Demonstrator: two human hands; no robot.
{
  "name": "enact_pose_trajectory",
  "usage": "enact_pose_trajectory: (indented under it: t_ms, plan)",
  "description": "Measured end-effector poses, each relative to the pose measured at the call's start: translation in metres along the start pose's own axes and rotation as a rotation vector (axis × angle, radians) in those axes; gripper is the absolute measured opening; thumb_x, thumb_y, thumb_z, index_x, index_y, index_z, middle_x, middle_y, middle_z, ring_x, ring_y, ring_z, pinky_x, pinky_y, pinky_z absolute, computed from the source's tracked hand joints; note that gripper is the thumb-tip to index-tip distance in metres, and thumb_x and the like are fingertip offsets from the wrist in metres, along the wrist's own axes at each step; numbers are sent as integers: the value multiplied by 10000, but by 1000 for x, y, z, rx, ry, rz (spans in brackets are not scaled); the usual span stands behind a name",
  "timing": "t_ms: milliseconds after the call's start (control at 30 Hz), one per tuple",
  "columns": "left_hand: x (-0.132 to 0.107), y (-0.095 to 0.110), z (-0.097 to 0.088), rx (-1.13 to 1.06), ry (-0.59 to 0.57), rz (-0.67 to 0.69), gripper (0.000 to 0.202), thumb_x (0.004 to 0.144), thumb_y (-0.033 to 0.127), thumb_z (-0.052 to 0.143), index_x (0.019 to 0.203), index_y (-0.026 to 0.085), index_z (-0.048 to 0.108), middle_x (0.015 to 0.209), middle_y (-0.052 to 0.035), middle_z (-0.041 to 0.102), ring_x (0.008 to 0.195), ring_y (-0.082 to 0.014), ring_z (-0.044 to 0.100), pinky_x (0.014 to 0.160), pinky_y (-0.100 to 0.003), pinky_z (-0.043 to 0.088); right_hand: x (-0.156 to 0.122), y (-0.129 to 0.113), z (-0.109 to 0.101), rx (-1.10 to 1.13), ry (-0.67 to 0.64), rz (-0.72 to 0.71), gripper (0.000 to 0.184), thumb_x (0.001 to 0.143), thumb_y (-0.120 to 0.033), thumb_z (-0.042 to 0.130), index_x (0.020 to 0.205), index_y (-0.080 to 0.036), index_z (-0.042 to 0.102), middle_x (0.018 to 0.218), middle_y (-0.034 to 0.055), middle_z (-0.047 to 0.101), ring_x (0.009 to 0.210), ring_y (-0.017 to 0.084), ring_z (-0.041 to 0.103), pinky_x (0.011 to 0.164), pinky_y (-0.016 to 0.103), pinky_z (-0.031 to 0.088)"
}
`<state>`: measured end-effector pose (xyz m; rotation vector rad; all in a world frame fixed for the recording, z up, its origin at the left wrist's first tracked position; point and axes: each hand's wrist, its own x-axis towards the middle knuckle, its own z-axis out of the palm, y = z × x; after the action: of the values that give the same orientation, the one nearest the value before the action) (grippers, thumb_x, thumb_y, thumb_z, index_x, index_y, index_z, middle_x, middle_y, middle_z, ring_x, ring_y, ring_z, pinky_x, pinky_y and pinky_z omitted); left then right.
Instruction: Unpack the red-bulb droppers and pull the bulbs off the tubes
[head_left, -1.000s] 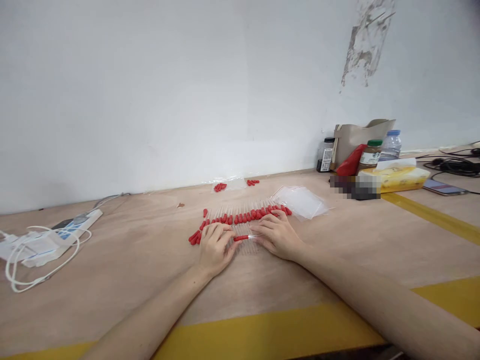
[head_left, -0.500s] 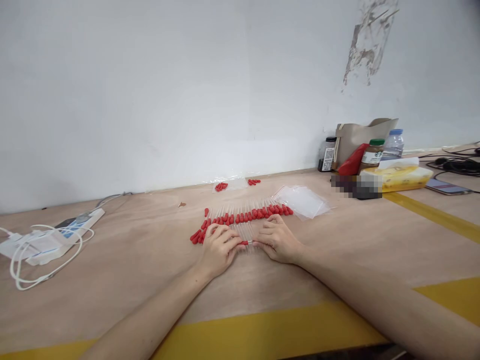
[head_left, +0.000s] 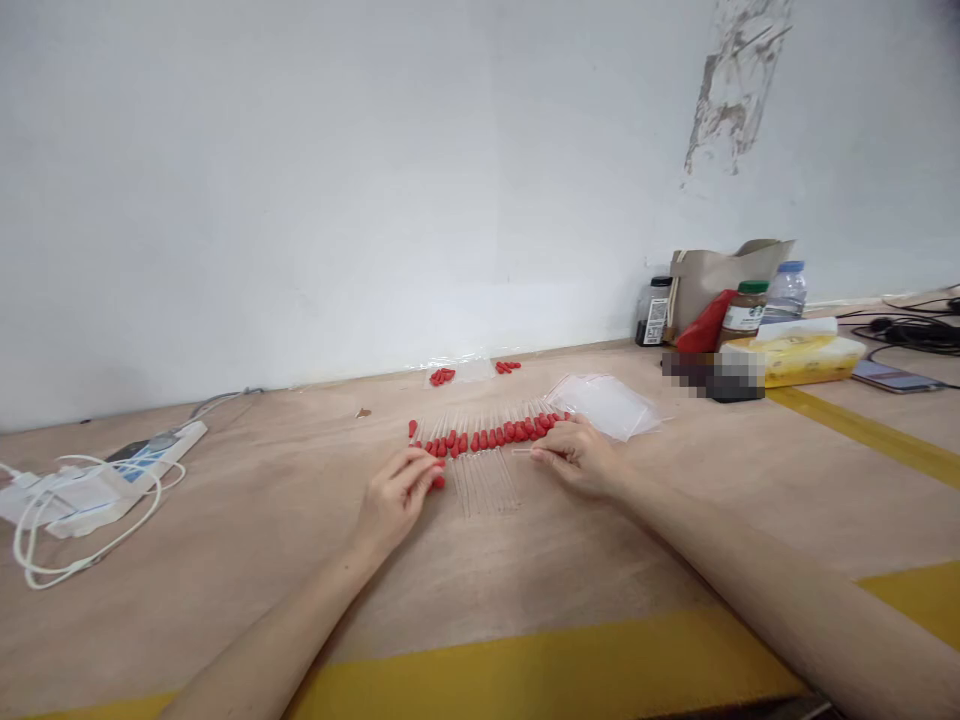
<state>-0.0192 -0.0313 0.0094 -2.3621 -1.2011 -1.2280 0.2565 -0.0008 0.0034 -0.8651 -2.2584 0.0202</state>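
Observation:
A row of clear glass droppers with red rubber bulbs (head_left: 491, 437) lies on the plywood table (head_left: 247, 520). My left hand (head_left: 397, 493) rests at the row's left end, its fingers curled over loose red bulbs (head_left: 436, 482). My right hand (head_left: 577, 455) sits at the row's right end, pinching a thin clear glass tube (head_left: 523, 451) between thumb and forefinger. Bare glass tubes (head_left: 484, 485) lie between the two hands.
Clear plastic bags (head_left: 607, 403) lie right of the droppers. More red bulbs (head_left: 442, 375) sit by the wall. A white power strip with cables (head_left: 90, 485) is at the left. Bottles, a paper bag (head_left: 724, 275), a tissue pack (head_left: 806, 355) and a phone (head_left: 889, 375) crowd the right.
Both hands have moved apart from the middle of the row: the left hand slid left onto the loose bulbs, the right hand moved right and back with a glass tube.

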Motion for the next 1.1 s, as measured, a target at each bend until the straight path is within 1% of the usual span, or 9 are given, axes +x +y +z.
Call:
enact_pose_trajectory:
  t_ms: [67, 133, 233, 300, 533, 733, 867, 967, 1100]
  plan:
    - [8, -15, -13, -9, 79, -187, 206, 812, 290, 479, 911, 200, 636, 887, -45, 572, 746, -138, 537, 656, -257, 433, 1, 3, 0, 61, 17, 109, 260, 856, -275, 412, 812, -194, 655, 747, 36, 649, 678, 128, 549, 700, 267, 368]
    - [15, -28, -26, 25, 80, -377, 258, 788, 323, 482, 935, 186, 643, 883, -54, 552, 715, -145, 532, 626, -263, 437, 2, 1, 4, 77, 15, 183, 253, 847, -237, 411, 866, -190, 659, 783, 47, 643, 704, 137, 558, 674, 252, 399]
    - [20, -41, -38, -58, -68, -631, 317, 755, 330, 473, 978, 174, 635, 825, -51, 573, 688, -154, 541, 614, -272, 438, 2, -7, 16, 68, 9, 224, 255, 825, -167, 414, 876, -187, 663, 771, 53, 610, 721, 144, 553, 682, 254, 425]
    - [18, -46, -39, -155, -140, -715, 341, 725, 353, 501, 994, 177, 615, 780, -35, 585, 666, -148, 544, 601, -263, 436, 2, -11, 25, 69, 26, 239, 257, 810, -124, 412, 870, -173, 657, 776, 58, 586, 739, 145, 548, 706, 261, 434]
    - [5, -60, -22, -220, -228, -733, 368, 575, 441, 632, 793, 151, 574, 692, -23, 597, 584, -142, 546, 545, -250, 420, 7, -21, 43, 85, 76, 294, 179, 772, -75, 429, 812, -124, 596, 857, 78, 516, 760, 139, 523, 723, 268, 448]
    - [4, -63, -25, -198, -325, -748, 381, 634, 532, 550, 687, 158, 599, 616, -12, 612, 581, -151, 538, 558, -246, 385, 7, -31, 41, 127, 12, 296, 141, 796, -123, 440, 789, -133, 581, 858, 73, 513, 784, 137, 516, 756, 269, 434]
    - [11, -66, -26, -50, -258, -822, 390, 654, 544, 520, 711, 171, 615, 639, 4, 606, 608, -144, 519, 558, -232, 356, 8, -33, 39, 146, -1, 319, 152, 820, -196, 448, 825, -131, 584, 863, 75, 519, 769, 139, 519, 748, 277, 432]
    - [22, -73, -20, -1, -303, -925, 391, 603, 544, 570, 698, 169, 623, 657, -7, 620, 626, -157, 527, 551, -235, 352, 8, -33, 38, 152, 8, 325, 169, 832, -214, 435, 837, -135, 584, 863, 74, 524, 764, 137, 521, 739, 270, 429]
    - [37, -79, -7, 8, -398, -984, 359, 545, 510, 628, 548, 153, 584, 547, -14, 593, 549, -162, 519, 506, -242, 340, 7, -28, 39, 119, 26, 360, 191, 842, -212, 408, 822, -143, 585, 832, 69, 544, 755, 136, 522, 710, 253, 418]
